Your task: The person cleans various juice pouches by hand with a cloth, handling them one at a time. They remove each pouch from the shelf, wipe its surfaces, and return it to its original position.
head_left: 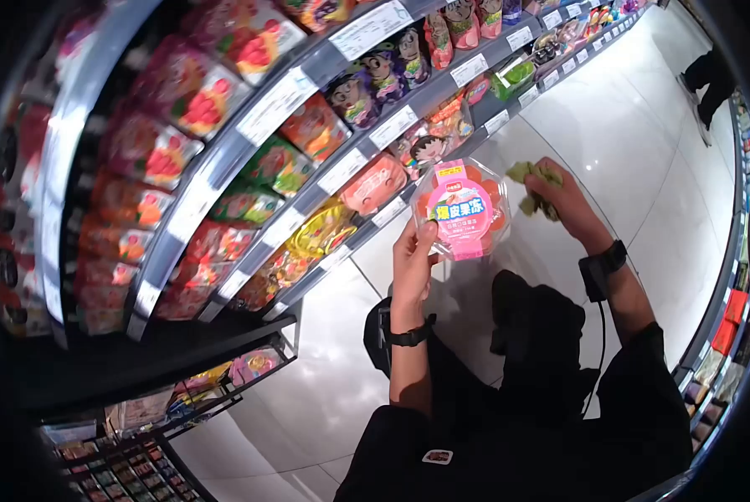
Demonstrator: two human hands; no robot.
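My left hand grips the lower left edge of a clear plastic tub of jelly. The tub has a pink label with Chinese lettering across its lid, and round orange-red pieces show through its sides. To the right of the tub, my right hand is closed around a crumpled olive-green cloth. A gap separates the cloth from the tub. Both wrists wear black bands, and a cable hangs from the box at the right one.
Tiered shelves of bagged sweets with white price tags curve along the left and top. A black-framed rack stands lower left. More shelves line the right edge. Another person's legs stand on the tiled floor at upper right.
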